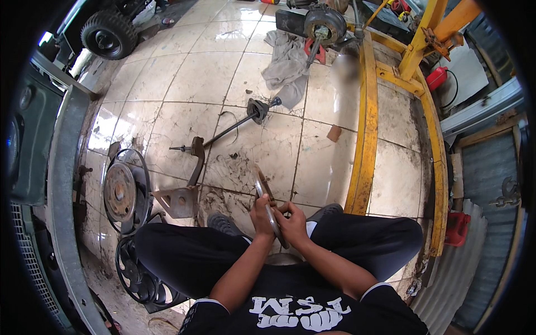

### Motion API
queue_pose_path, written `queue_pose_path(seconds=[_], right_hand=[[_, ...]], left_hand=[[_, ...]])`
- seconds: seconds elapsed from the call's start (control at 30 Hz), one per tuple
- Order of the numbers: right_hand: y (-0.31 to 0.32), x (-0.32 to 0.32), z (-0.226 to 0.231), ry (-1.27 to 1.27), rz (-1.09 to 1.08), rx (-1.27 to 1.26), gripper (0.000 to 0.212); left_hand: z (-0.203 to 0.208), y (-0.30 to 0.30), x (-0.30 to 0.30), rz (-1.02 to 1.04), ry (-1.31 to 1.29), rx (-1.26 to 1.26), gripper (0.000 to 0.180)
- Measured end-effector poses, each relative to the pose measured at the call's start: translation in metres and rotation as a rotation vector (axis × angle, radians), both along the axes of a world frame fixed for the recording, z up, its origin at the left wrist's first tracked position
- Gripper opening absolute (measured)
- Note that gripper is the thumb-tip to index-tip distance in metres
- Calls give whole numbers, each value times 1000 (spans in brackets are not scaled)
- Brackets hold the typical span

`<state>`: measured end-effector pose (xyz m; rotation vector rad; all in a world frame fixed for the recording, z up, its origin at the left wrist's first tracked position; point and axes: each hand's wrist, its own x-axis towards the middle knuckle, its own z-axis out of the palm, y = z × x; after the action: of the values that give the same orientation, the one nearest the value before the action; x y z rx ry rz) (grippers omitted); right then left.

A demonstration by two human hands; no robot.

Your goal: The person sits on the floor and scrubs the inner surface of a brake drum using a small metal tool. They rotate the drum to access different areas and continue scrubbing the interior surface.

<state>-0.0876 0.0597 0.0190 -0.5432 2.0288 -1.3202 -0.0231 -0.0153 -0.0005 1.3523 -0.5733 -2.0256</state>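
Between my knees I hold a thin, round metal disc [261, 184], tilted and seen nearly edge-on. My left hand [261, 216] is closed round its left edge. The curled fingers of my right hand [291, 224] press against the disc's right face; whether something small lies under them is hidden. Beyond my left foot lies a rusty metal pedal with a bracket [180, 202]. A long rod with a dark flange [258, 110] rests on the tiles past it.
A rusty round plate [119, 192] and a black fan [144, 282] lie left, beside a grey steel beam [68, 167]. Yellow steel framing [366, 128] runs along the right. Ahead are a small brown block [334, 133], a grey cloth [283, 64] and an axle part [325, 25].
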Motion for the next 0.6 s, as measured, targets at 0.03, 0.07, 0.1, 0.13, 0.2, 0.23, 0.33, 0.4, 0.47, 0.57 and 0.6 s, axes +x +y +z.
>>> queue_pose_path(seconds=[0.03, 0.07, 0.1, 0.13, 0.2, 0.23, 0.33, 0.4, 0.47, 0.57, 0.6], right_hand=[[-3, 0, 1, 9, 2, -4, 25], [-6, 0, 2, 6, 0, 0, 25], [-10, 0, 3, 3, -2, 5, 25], [-13, 0, 6, 1, 0, 6, 25], [-5, 8, 13, -28, 15, 17, 24], [0, 10, 15, -38, 17, 28, 24], [-3, 8, 8, -48, 12, 5, 26], [-6, 7, -2, -92, 36, -31, 27], [-12, 8, -2, -101, 50, -39, 26], [-20, 9, -1, -67, 42, -11, 25], [-26, 7, -7, -65, 32, -7, 25]], left_hand=[[2, 0, 1, -4, 17, -7, 46], [3, 0, 2, -8, 35, -13, 50], [3, 0, 3, -12, 53, -19, 55], [0, -2, 5, -19, 31, -10, 55], [-9, -9, 11, -32, -12, 7, 55], [-5, -11, 10, -46, -7, 27, 56], [4, -20, 9, -42, 22, 75, 59], [6, -23, 9, 18, 61, 94, 60], [3, -25, 13, 30, 119, 81, 60], [1, -21, 15, -5, 135, 39, 62], [-6, -20, 15, -36, 124, 23, 64]])
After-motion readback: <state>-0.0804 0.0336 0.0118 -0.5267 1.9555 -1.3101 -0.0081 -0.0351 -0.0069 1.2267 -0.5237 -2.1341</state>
